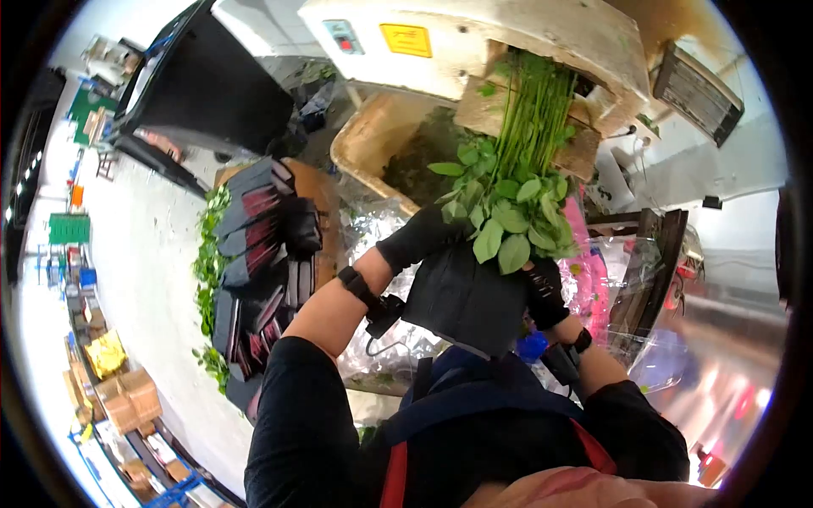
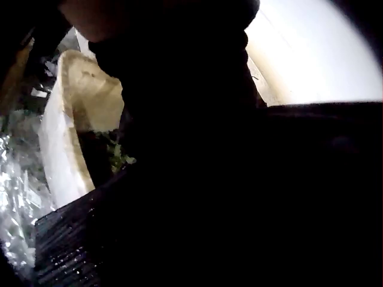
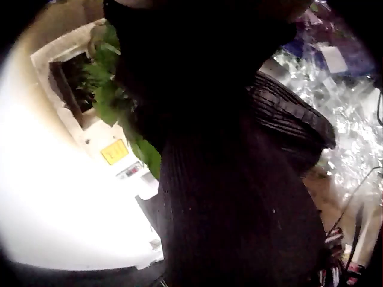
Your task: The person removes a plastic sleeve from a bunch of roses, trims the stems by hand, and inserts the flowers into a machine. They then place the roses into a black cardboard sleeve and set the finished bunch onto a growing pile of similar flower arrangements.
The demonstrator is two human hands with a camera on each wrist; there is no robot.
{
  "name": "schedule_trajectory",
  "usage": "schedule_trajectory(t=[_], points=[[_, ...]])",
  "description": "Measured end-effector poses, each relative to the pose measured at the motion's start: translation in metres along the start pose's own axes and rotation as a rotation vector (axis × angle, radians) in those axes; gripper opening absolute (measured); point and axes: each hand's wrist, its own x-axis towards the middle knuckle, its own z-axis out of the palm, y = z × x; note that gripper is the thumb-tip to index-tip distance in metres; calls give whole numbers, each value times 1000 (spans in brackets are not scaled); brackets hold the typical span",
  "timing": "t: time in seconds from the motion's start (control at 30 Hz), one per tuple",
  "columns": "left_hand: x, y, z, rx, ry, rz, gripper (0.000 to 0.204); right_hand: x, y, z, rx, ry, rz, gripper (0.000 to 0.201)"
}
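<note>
A flower bunch wrapped in a black corrugated sleeve (image 1: 466, 296) lies in front of my body, its bare green stems (image 1: 533, 118) pointing away into the opening of a cream-coloured machine (image 1: 508, 25). Broad green leaves (image 1: 512, 220) spread over the sleeve's far end. My black-gloved left hand (image 1: 432, 237) holds the bunch from the left, its fingertips hidden by leaves. On the other side, my gloved right hand (image 1: 546, 292) grips it just below the leaves. In the right wrist view, the dark sleeve (image 3: 239, 209) fills the middle.
Left of the stems, a dirty cream tub (image 1: 360, 140) holds plant scraps. Several dark-wrapped bunches (image 1: 254, 220) are stacked at left, near a large black bin (image 1: 212, 93). Clear plastic wrap (image 1: 373, 229) lies under my left arm, pink wrap (image 1: 589, 284) beside my right.
</note>
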Motion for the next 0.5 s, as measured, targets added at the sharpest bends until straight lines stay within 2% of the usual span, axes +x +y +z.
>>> schedule_trajectory(t=[0.03,0.1,0.13,0.23,0.3,0.33,0.37,0.4,0.43,0.47,0.5], points=[[-12,-12,-6,113,-17,-23,36,-6,6,7,-68,-59,63,39],[-43,-27,-20,335,-48,-83,36,-23,5,34,-56,-139,-136,36],[-69,-27,-21,246,7,-81,36,-35,3,52,-50,-190,-208,35],[-176,4,-13,-63,201,-53,39,-68,-10,105,-94,-416,-175,34],[-253,18,-6,101,313,47,40,-88,-18,138,-137,-581,-177,33],[-300,20,0,182,400,68,41,-96,-22,155,-161,-674,-182,32],[-340,22,13,299,531,2,42,-103,-26,171,-184,-768,-187,32],[-375,-5,22,438,728,175,42,-110,-29,194,-208,-857,-193,32],[-417,-1,39,298,827,7,44,-117,-32,218,-233,-950,-199,31],[-454,-7,62,118,998,11,46,-126,-33,244,-255,-1038,-202,31],[-491,-7,88,-139,1142,121,50,-136,-36,271,-271,-1124,-211,31]])
